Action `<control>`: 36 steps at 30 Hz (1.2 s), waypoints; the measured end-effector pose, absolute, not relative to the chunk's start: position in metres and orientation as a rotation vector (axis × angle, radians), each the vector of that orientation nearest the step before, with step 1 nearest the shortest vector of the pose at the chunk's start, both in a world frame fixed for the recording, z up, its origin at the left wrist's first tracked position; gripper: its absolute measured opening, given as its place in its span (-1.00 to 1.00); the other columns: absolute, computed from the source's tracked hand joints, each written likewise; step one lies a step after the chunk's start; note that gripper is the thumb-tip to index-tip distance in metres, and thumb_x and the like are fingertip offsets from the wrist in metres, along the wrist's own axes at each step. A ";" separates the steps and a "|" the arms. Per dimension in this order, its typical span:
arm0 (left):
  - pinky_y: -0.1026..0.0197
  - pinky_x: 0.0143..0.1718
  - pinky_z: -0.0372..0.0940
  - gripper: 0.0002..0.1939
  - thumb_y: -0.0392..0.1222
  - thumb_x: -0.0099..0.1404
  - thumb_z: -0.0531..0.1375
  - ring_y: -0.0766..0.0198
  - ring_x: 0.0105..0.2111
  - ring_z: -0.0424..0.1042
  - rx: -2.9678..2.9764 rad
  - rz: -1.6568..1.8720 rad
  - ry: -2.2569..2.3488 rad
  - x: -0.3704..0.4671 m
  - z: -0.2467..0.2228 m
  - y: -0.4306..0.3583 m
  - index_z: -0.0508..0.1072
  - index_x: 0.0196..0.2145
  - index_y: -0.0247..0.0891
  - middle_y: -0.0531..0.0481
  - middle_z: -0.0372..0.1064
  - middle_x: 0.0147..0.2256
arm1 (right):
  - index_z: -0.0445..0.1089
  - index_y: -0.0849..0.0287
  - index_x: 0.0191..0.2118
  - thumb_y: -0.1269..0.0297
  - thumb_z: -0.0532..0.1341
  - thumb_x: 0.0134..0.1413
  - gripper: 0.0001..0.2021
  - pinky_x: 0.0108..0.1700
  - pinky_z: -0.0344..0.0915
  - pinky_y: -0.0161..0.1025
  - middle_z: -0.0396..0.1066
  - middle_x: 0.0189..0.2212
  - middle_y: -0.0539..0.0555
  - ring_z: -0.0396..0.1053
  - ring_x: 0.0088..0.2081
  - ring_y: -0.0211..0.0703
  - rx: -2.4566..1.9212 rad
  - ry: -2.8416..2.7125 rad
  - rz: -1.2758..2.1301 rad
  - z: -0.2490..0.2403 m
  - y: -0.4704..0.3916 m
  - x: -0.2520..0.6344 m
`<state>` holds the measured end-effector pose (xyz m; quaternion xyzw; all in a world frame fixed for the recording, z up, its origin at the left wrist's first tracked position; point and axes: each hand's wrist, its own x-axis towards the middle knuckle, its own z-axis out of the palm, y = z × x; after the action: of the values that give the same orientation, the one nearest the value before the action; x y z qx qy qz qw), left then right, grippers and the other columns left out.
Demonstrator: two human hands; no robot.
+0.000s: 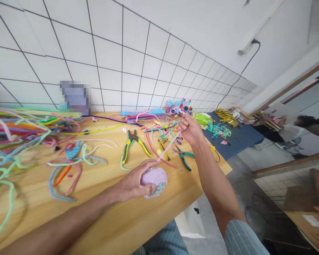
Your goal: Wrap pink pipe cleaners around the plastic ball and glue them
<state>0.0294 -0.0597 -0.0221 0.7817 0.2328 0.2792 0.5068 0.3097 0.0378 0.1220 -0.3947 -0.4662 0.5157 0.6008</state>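
A round ball wound with pale purple pipe cleaner [154, 179] is held in my left hand [138, 179] above the front of the wooden table. Its lower side shows a patterned, greenish surface. From the ball a pale pink-purple strand [170, 146] stretches up to the right, pulled straight. My right hand [188, 128] pinches the strand's far end with closed fingers. Below the strand lie a yellow utility knife [164, 149] and teal-handled pliers [184, 157]. Yellow-and-green pliers [135, 143] rest behind my left hand, handles spread.
Many coloured pipe cleaners [21, 141] are heaped on the table's left side. Decorated craft pieces [179, 107] stand by the tiled wall. Gold bundles [227, 117] lie on a dark blue surface at right. Cardboard boxes [305, 209] stand lower right. A person [307, 121] is partly visible beyond.
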 end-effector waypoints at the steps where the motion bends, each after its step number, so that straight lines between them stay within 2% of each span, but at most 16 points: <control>1: -0.15 0.44 0.29 -0.17 0.20 0.34 0.34 -0.19 0.42 0.32 1.891 0.669 0.559 0.029 -0.022 -0.060 0.30 0.42 -0.22 -0.31 0.24 0.44 | 0.31 0.03 -0.38 0.01 0.54 0.11 -0.59 -0.46 0.38 -0.36 -0.07 -0.61 -0.23 0.02 -0.60 -0.35 -0.922 -1.080 1.187 0.124 0.038 0.310; 3: -0.13 0.44 0.29 -0.17 0.20 0.34 0.34 -0.18 0.42 0.32 1.901 0.669 0.558 0.029 -0.021 -0.060 0.30 0.42 -0.22 -0.31 0.24 0.44 | 0.42 0.03 -0.29 0.03 0.54 0.11 -0.67 -0.45 0.39 -0.36 -0.04 -0.61 -0.24 0.06 -0.60 -0.35 -0.934 -1.106 1.183 0.130 0.038 0.311; 5: -0.12 0.44 0.29 -0.17 0.19 0.33 0.35 -0.17 0.41 0.33 1.909 0.673 0.553 0.030 -0.021 -0.059 0.30 0.42 -0.22 -0.31 0.25 0.44 | 0.48 0.05 -0.24 0.04 0.57 0.06 -0.67 -0.43 0.42 -0.35 0.02 -0.60 -0.23 0.10 -0.57 -0.35 -0.951 -1.164 1.184 0.138 0.035 0.313; 8: -0.12 0.42 0.30 -0.19 0.17 0.34 0.34 -0.15 0.40 0.34 1.915 0.676 0.545 0.030 -0.022 -0.059 0.30 0.41 -0.22 -0.29 0.26 0.43 | 0.48 0.09 -0.33 0.02 0.62 -0.05 -0.61 -0.44 0.44 -0.33 0.16 -0.56 -0.18 0.14 -0.54 -0.36 -0.976 -1.232 1.160 0.149 0.031 0.317; 10: -0.13 0.43 0.29 -0.18 0.18 0.33 0.35 -0.17 0.40 0.33 1.914 0.680 0.546 0.030 -0.023 -0.060 0.31 0.41 -0.23 -0.30 0.24 0.44 | 0.45 0.10 -0.39 0.00 0.64 -0.09 -0.58 -0.48 0.39 -0.35 0.18 -0.56 -0.17 0.12 -0.55 -0.38 -0.989 -1.248 1.132 0.154 0.029 0.319; 16: -0.22 0.51 0.18 -0.14 0.18 0.32 0.35 -0.22 0.48 0.23 1.899 0.670 0.556 0.032 -0.026 -0.059 0.28 0.44 -0.22 -0.31 0.19 0.48 | 0.44 0.08 -0.37 -0.05 0.62 -0.08 -0.57 -0.68 0.00 -0.43 -0.09 -0.68 -0.26 -0.16 -0.66 -0.41 -0.992 -1.228 1.097 0.156 0.036 0.318; 20: -0.21 0.52 0.17 -0.16 0.12 0.30 0.36 -0.22 0.49 0.21 1.908 0.681 0.594 0.033 -0.024 -0.060 0.30 0.43 -0.23 -0.31 0.18 0.49 | 0.38 0.04 -0.35 -0.08 0.60 -0.05 -0.54 -0.71 -0.01 -0.43 -0.16 -0.69 -0.28 -0.19 -0.69 -0.41 -0.959 -1.198 1.095 0.157 0.043 0.311; 23: -0.14 0.48 0.25 -0.20 0.04 0.31 0.35 -0.16 0.44 0.30 1.924 0.689 0.565 0.033 -0.020 -0.059 0.30 0.42 -0.21 -0.28 0.24 0.46 | 0.41 0.03 -0.29 -0.08 0.59 -0.06 -0.55 -0.70 -0.02 -0.41 -0.14 -0.69 -0.28 -0.18 -0.69 -0.41 -0.944 -1.181 1.067 0.158 0.046 0.303; 26: -0.15 0.47 0.25 -0.18 0.06 0.29 0.36 -0.17 0.41 0.33 1.906 0.686 0.581 0.032 -0.016 -0.057 0.32 0.42 -0.22 -0.27 0.27 0.43 | 0.44 0.03 -0.23 -0.11 0.56 -0.03 -0.56 -0.68 -0.04 -0.34 -0.14 -0.68 -0.29 -0.16 -0.68 -0.39 -0.986 -1.197 1.020 0.159 0.050 0.297; 28: -0.15 0.47 0.24 -0.18 0.08 0.28 0.35 -0.17 0.41 0.33 1.856 0.691 0.597 0.032 -0.014 -0.056 0.33 0.40 -0.25 -0.28 0.27 0.42 | 0.44 0.03 -0.21 -0.14 0.53 0.01 -0.56 -0.65 -0.09 -0.30 -0.07 -0.67 -0.28 -0.15 -0.67 -0.38 -1.016 -1.217 0.881 0.164 0.054 0.299; 30: -0.12 0.42 0.30 -0.18 0.11 0.27 0.35 -0.17 0.38 0.34 1.775 0.704 0.619 0.032 -0.014 -0.056 0.33 0.39 -0.26 -0.28 0.27 0.41 | 0.45 0.05 -0.22 -0.14 0.49 0.06 -0.59 -0.62 -0.15 -0.26 0.17 -0.59 -0.21 -0.14 -0.64 -0.38 -1.024 -1.214 0.596 0.174 0.060 0.307; 32: -0.11 0.36 0.36 -0.17 0.15 0.26 0.35 -0.15 0.30 0.42 1.678 0.733 0.667 0.033 -0.015 -0.056 0.33 0.37 -0.27 -0.28 0.33 0.35 | 0.45 0.06 -0.25 -0.08 0.46 0.13 -0.65 -0.58 -0.18 -0.22 0.42 -0.42 -0.09 -0.13 -0.61 -0.38 -1.016 -1.184 0.348 0.187 0.064 0.319; 36: -0.10 0.28 0.41 -0.17 0.12 0.23 0.35 -0.14 0.21 0.47 1.599 0.758 0.745 0.033 -0.015 -0.056 0.32 0.35 -0.29 -0.27 0.42 0.25 | 0.49 0.06 -0.35 0.02 0.42 0.25 -0.73 -0.49 -0.12 -0.15 0.55 -0.27 0.02 -0.11 -0.56 -0.32 -1.004 -1.264 0.125 0.196 0.056 0.332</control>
<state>0.0332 -0.0556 -0.0151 0.6823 0.3179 0.3236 0.5734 0.3322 0.0563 0.1961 -0.4491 -0.5650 0.0558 0.6899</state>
